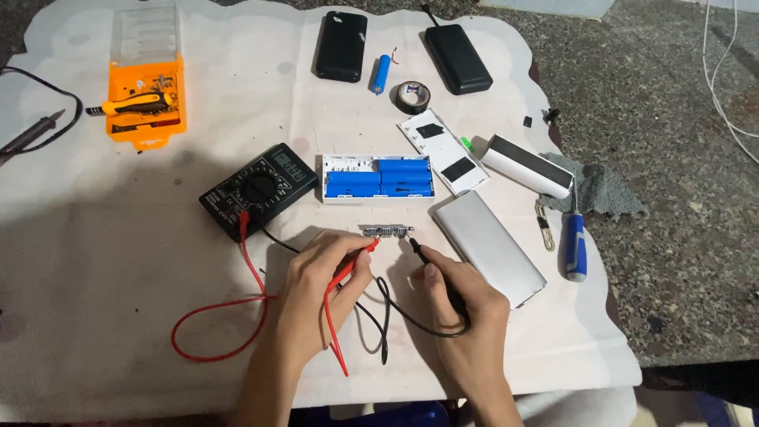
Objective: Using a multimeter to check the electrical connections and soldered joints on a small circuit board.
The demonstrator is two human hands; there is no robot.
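My left hand grips a red multimeter probe, its tip close to the left end of a small circuit board. A black probe sits in my right hand, with the tip pointing at the board's right end. Both leads run to a black multimeter at the left. Just behind the board lies a white battery tray with several blue cells.
A white cloth covers the stone table. On it: a silver casing, white covers, blue-handled screwdriver, black tape roll, loose blue cell, two black cases, orange tool kit, soldering iron.
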